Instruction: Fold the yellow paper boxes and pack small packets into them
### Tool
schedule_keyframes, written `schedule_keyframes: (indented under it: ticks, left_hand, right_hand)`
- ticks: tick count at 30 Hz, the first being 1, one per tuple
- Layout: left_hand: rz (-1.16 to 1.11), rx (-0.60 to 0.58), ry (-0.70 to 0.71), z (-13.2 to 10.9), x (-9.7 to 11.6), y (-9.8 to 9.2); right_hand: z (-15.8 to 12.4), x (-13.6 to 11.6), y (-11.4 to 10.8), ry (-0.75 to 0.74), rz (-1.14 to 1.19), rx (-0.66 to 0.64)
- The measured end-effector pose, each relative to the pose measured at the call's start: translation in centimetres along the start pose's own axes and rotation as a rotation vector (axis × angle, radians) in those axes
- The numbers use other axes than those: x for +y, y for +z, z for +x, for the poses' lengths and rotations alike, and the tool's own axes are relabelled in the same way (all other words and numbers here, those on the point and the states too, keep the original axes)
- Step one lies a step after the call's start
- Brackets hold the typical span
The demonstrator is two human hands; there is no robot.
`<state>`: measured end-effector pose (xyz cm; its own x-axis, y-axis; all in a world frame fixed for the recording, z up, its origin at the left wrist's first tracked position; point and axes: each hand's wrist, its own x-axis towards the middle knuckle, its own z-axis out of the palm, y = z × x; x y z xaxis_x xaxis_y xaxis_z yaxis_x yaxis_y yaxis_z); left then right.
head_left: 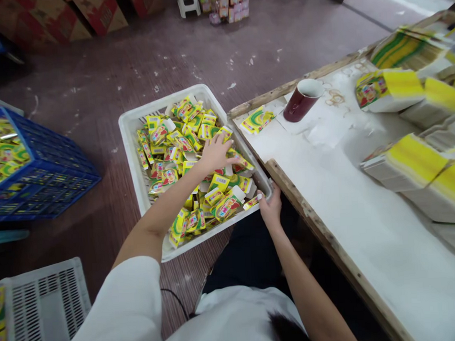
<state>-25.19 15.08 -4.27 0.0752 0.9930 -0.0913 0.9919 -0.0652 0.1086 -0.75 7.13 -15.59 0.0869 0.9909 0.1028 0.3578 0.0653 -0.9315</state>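
A white plastic tray full of small yellow-and-green cardboard boxes is in front of my body, beside the table's wooden edge. My left hand lies over the boxes near the middle right of the heap, fingers spread. At the tray's near right corner, my right hand grips the rim, its thumb on the inner side close to one box. The boxes lie jumbled at many angles, and some have end flaps standing open.
On the white table are a maroon mug, a flattened yellow packet and stacks of yellow-and-white cartons. To the left stand a blue crate of similar boxes and a white crate. Large cardboard boxes line the back.
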Motion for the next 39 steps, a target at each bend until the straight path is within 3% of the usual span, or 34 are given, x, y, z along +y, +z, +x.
schedule_keyframes:
  ticks: [2,7,11,14,18,24,28,34,39]
  left_hand:
    - [-0.027,-0.018,-0.024,0.9,-0.1,0.8]
    - [0.024,-0.083,-0.239,2.9,-1.6,1.8]
    - [0.037,0.017,-0.297,2.7,-1.2,1.1]
    - [-0.065,0.131,-0.171,1.8,0.7,1.1]
    - [-0.209,0.043,0.013,1.7,2.5,1.8]
    - [-0.247,-0.107,0.174,3.0,1.2,1.9]
    - [-0.245,-0.149,0.288,2.2,1.0,1.8]
    - [-0.102,-0.008,0.340,-0.8,0.4,1.7]
    - [-0.028,0.054,0.207,-4.7,-1.6,0.1]
  right_hand:
    - [0.0,0.0,-0.1,0.001,-0.005,-0.005]
    - [0.0,-0.1,-0.2,-0.007,-0.014,-0.011]
    - [0.0,-0.3,-0.2,-0.013,-0.012,0.002]
    - [0.0,-0.2,0.0,-0.014,-0.004,0.007]
    - [0.0,0.0,0.0,-0.019,0.003,0.014]
    - [0.0,0.0,0.1,-0.023,0.010,-0.001]
    - [0.1,0.1,0.1,-0.012,0.007,0.006]
    - [0.2,-0.3,-0.2,-0.016,0.002,-0.017]
    - [0.2,-0.4,-0.4,-0.044,-0.019,-0.010]
